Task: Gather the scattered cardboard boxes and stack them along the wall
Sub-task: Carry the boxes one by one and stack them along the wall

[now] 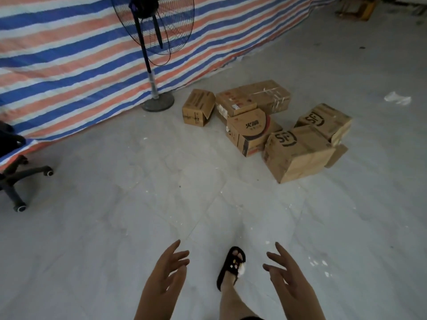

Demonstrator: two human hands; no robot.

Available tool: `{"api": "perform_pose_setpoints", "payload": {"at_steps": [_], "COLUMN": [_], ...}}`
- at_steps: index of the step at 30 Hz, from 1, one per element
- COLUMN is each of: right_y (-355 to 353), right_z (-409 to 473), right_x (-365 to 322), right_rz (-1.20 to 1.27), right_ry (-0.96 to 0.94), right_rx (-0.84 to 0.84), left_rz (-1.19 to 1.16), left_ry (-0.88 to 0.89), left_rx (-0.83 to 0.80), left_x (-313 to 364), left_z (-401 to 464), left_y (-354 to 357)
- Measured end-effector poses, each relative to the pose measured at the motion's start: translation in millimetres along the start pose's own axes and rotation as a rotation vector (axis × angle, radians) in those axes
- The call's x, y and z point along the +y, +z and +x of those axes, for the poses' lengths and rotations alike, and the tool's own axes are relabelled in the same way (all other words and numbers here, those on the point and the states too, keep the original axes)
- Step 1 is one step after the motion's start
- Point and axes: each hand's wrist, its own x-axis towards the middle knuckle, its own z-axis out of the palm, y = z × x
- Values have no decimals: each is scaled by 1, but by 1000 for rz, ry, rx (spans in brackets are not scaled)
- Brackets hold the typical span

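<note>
Boxes [265,125] lie in a loose heap on the floor [115,215] right of centre, near the striped tarp wall [69,65] beside the fan [157,105]. My left hand [161,280] and right hand [291,280] reach forward at the bottom, fingers spread and holding nothing, probably ready to lift one.

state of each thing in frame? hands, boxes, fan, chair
left hand: open, holds nothing
right hand: open, holds nothing
small box: on its side, end flaps open
long box: taped shut, lying flat
round-logo box: tilted, closed
near SF box: tilted, closed
far SF box: closed, behind the near one
fan: upright; running or not, cannot tell
chair: upright, partly out of frame
</note>
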Motion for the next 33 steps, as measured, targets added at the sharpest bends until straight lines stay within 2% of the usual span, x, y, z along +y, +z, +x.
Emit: {"api": "perform_pose_setpoints", "payload": {"at_steps": [6, 10, 19, 28, 33], "right_y": [-5, -24, -18, 16, 24], "right_z": [156, 264, 410, 618, 692], "right_x": [-35, -78, -98, -162, -200], "right_rz": [-20, -52, -92, -97, -56], "right_ry": [-61, -131, -8, 15, 58], "right_rx": [-44, -3, -41, 60, 138], "left_rz": [-47, -8, -19, -23, 22], "left_ry": [28, 80, -6, 41, 54], "left_rx": [69, 82, 9, -130, -292], "left_x": [34, 75, 97, 157, 196], "left_z": [133, 228, 390, 635, 745], "left_y": [27, 53, 96, 112, 130]}}
